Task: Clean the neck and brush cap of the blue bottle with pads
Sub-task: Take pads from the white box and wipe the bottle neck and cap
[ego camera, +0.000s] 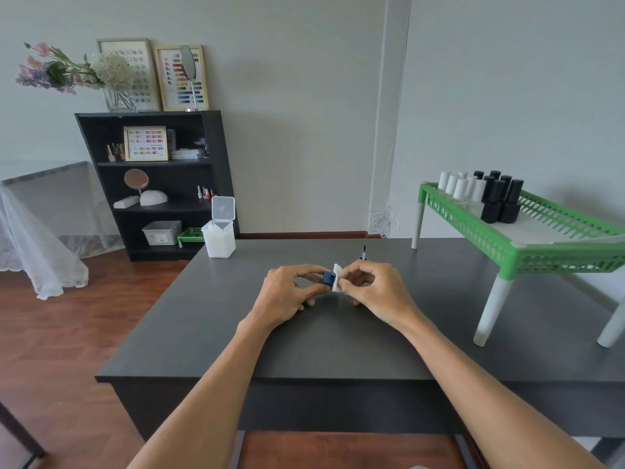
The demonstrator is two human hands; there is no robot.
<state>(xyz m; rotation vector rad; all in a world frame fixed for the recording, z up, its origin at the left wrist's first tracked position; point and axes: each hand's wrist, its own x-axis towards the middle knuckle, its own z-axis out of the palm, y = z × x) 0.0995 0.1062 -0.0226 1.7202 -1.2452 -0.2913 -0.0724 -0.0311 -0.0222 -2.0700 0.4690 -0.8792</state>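
Note:
My left hand (291, 292) grips a small blue bottle (327, 277) over the dark table (338, 350), tipped so its open neck faces right. My right hand (372, 289) pinches a white pad (336, 282) and holds it against the bottle's neck. Just behind my right hand the brush cap (363, 252) sticks up, brush tip upward; its lower part is hidden by the fingers, so I cannot tell whether it stands on the table or is held.
A clear box of white pads (219, 236) with its lid flipped up stands at the table's far left corner. A green plastic rack (527, 245) with several white and black bottles occupies the right side. A black bookshelf (159, 184) stands behind.

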